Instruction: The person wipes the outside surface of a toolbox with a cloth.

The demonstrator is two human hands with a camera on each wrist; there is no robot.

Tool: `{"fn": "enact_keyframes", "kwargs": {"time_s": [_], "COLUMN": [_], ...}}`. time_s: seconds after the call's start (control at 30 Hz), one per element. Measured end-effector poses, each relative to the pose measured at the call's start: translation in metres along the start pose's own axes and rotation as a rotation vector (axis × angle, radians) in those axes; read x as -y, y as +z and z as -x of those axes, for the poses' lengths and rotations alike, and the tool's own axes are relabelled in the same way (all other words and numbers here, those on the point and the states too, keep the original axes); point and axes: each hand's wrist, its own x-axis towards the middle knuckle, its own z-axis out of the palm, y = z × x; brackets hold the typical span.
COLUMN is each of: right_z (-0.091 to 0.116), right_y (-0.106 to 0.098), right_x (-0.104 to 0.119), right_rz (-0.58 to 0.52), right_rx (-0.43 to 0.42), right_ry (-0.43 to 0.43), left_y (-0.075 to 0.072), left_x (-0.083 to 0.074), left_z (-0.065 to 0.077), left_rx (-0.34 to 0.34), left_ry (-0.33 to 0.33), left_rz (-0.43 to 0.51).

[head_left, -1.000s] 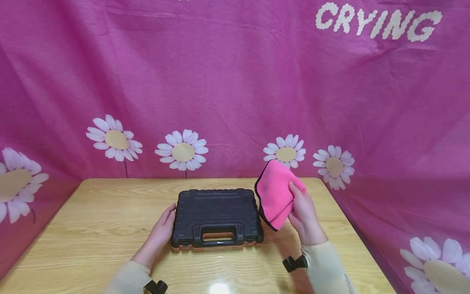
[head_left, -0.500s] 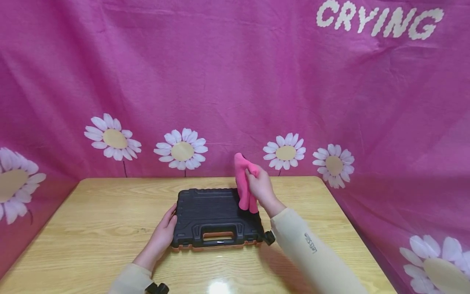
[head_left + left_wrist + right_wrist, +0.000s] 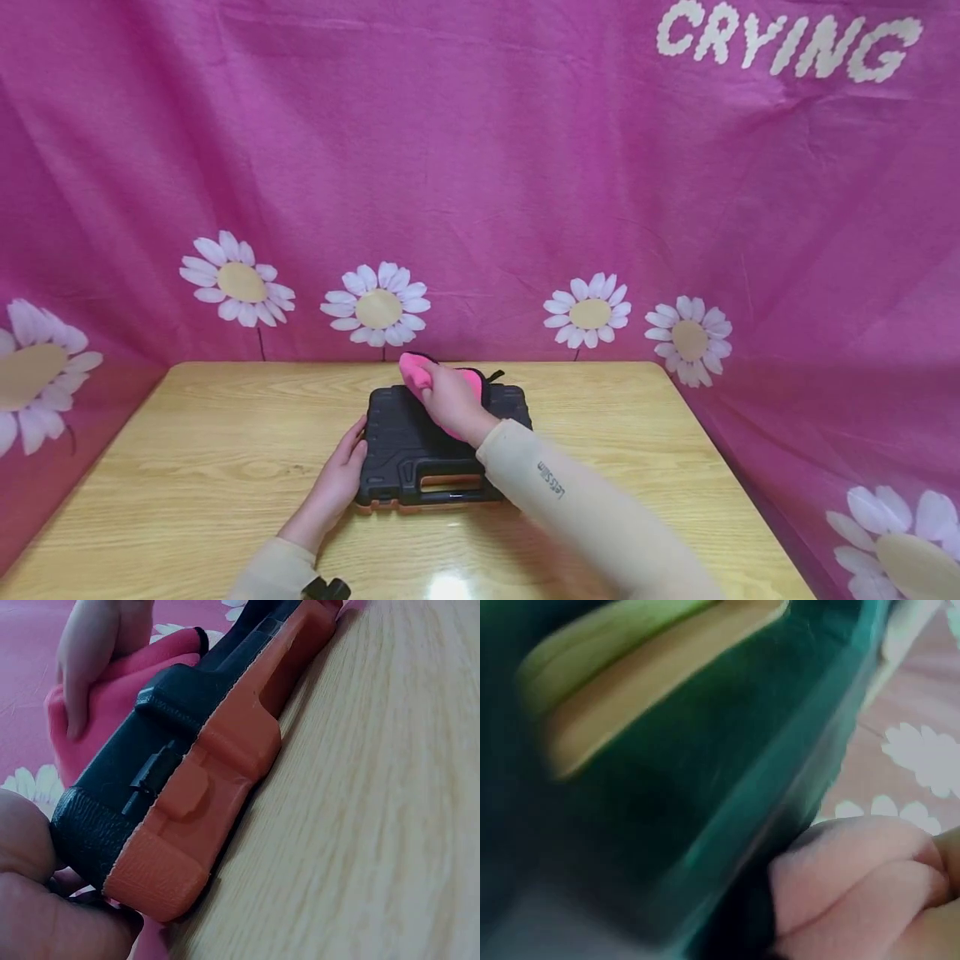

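A black plastic carrying case (image 3: 393, 446) with an orange lower half lies flat on the table, its handle toward me. My left hand (image 3: 333, 482) rests against its left side with fingers extended along the edge; the left wrist view shows the fingers (image 3: 45, 919) at the corner of the orange base (image 3: 180, 862). My right hand (image 3: 452, 403) grips a bunched pink cloth (image 3: 415, 372) with black edging over the top of the lid. In the right wrist view, the cloth (image 3: 855, 881) is beside the dark lid, which is blurred up close.
The wooden table (image 3: 225, 433) extends around the case on all sides. Behind it hangs a magenta curtain (image 3: 480, 183) printed with daisies and white lettering. Black wrist straps and cream sleeves (image 3: 592, 517) cover the forearms.
My right hand has carried the cloth leftward from beside the case's right edge to over the lid's middle. The left hand and the case have stayed in place.
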Motion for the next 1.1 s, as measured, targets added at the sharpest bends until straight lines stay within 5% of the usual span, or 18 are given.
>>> {"fn": "enact_keyframes", "kwargs": {"time_s": [0.3, 0.53, 1.1], "right_z": [-0.002, 0.006, 0.063], "right_y": [0.017, 0.020, 0.009], "right_x": [0.026, 0.038, 0.051], "right_rz": [0.291, 0.620, 0.770], "right_rx": [0.183, 0.325, 0.368], "right_ry": [-0.176, -0.288, -0.392], "left_y": [0.001, 0.000, 0.001], "left_x": [-0.001, -0.001, -0.003], "left_z": [0.000, 0.000, 0.000], "left_rx": [-0.002, -0.002, -0.010], "left_ry": [0.002, -0.016, -0.009], "left_rz": [0.000, -0.016, -0.035]}}
